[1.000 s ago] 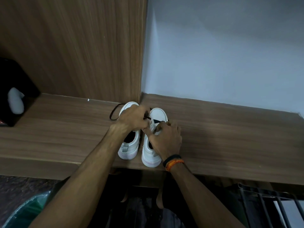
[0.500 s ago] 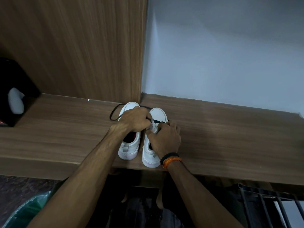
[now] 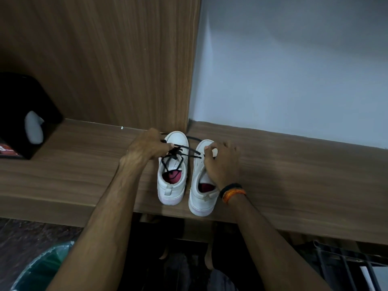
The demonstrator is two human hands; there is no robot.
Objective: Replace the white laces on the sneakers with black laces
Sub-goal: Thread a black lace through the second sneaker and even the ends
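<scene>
Two white sneakers stand side by side on a wooden shelf [image 3: 294,177], toes toward the wall. A black lace [image 3: 184,151] is threaded through the left sneaker [image 3: 173,181]. My left hand [image 3: 147,147] pinches one end of that lace just left of the shoe. My right hand [image 3: 222,162] pinches the other end over the right sneaker [image 3: 200,198], so the lace stretches taut between both hands. A loop of lace trails behind the toes. No white lace is visible.
A black box [image 3: 23,114] with a pale object in it sits at the shelf's left end. A wooden panel [image 3: 126,59] and a grey wall [image 3: 294,70] rise behind the shoes. A green bin [image 3: 42,269] and a dark metal rack [image 3: 346,265] stand below.
My hands were close together over the sneakers; now they have drawn apart, pulling the black lace taut, and the left sneaker's opening and lacing show.
</scene>
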